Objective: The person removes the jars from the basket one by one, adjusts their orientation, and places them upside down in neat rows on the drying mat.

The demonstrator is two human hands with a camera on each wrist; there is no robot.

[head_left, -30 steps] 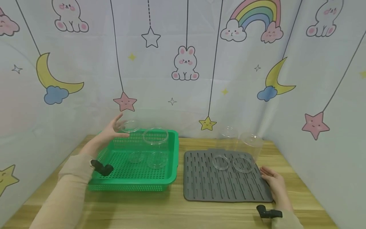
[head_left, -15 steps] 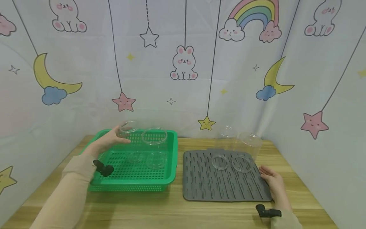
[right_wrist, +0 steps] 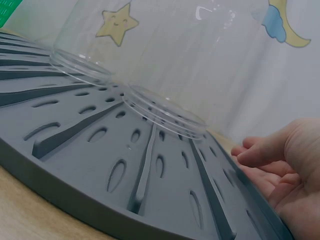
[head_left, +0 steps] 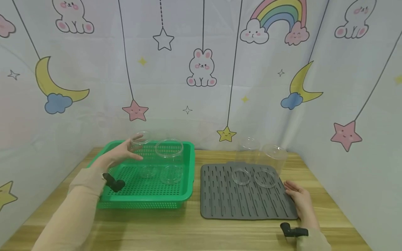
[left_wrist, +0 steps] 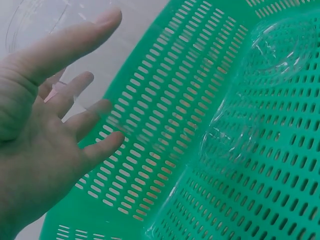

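Note:
My left hand (head_left: 120, 153) reaches over the left part of a green plastic basket (head_left: 190, 174), its fingers spread about the smaller of two upright clear cups (head_left: 140, 138). In the left wrist view the thumb (left_wrist: 75, 45) stands well apart from the fingers, which show partly through the clear wall. A wider clear cup (head_left: 169, 148) stands right beside it in the basket. My right hand (head_left: 301, 202) lies at the right edge of a grey ribbed drying mat (head_left: 220, 202), its fingers loosely bent. Two clear cups, one slimmer (head_left: 248, 150) and one wider (head_left: 273, 157), stand rim down on that mat.
The wooden table (head_left: 150, 230) carries both basket and mat, with a strip of wood between them. A pale curtain (head_left: 176, 94) with printed stars, moons and rabbits hangs behind and along the sides. Black wrist mounts (head_left: 114, 183) sit on both sleeves.
My left hand has come down from above the smaller cup's rim, and its fingers now lie lower about the cup. The right hand, the cups and the mat stay as they were.

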